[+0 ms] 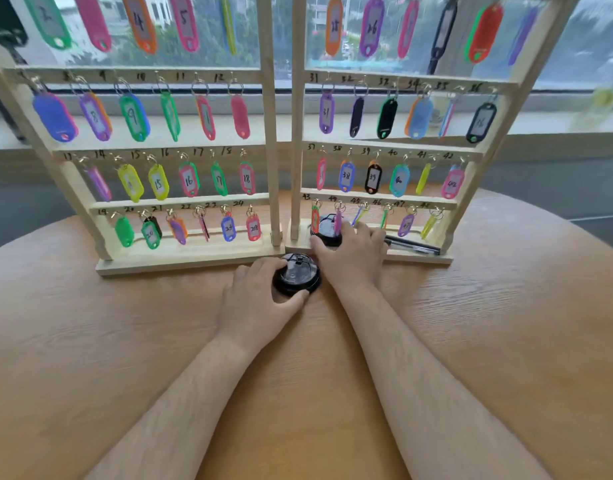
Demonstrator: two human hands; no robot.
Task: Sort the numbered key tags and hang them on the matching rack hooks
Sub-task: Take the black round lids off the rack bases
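Observation:
Two wooden racks stand side by side on the round table: the left rack [180, 259] and the right rack [419, 258]. Coloured numbered key tags hang from their hooks, such as tag 16 [188, 180] and tag 38 [346, 176]. My left hand [263, 299] grips a round black lid-like object [297, 273] lying on the table in front of the racks. My right hand [353, 252] reaches into the base of the right rack and holds a second round black object [327, 228] under the bottom row of tags.
A black pen [412, 245] lies on the right rack's base. The wooden table [125, 341] spreads wide on both sides of my arms. Behind the racks runs a window sill with a window above.

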